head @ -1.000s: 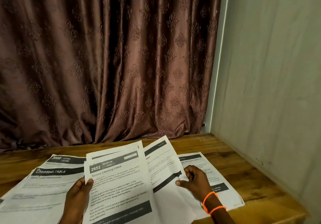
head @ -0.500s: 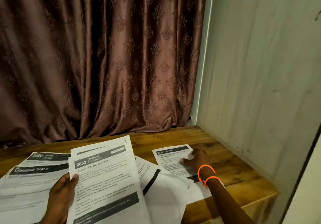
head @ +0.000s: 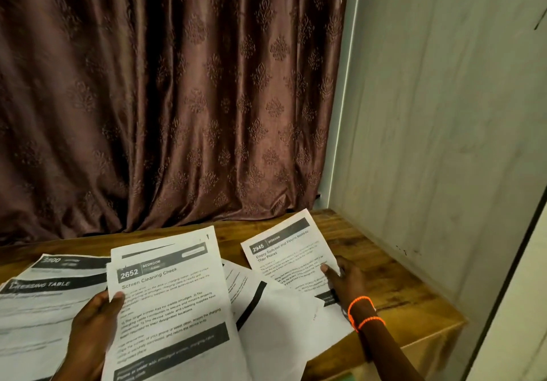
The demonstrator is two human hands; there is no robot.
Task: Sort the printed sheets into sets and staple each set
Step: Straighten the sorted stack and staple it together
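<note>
**Printed sheets mid-sort on a wooden table**

Behind the wooden table: a brown patterned curtain, hanging down to its far edge. To the right of the table: a pale wall. Spread across the table's left end: loose sheets, one headed "DRESSING TABLE". Above the table's near middle: a small stack topped by sheet 2652, "Screen Cleaning Check", gripped at its left edge by the left hand, thumb on the front. Fanned out beneath that stack, toward the table's right: more pages, partly flipped. Over the table's right part: sheet 2945, far end lifted, pinched at its right edge by the right hand, thumb on top. On the right wrist: two orange bands.
</note>
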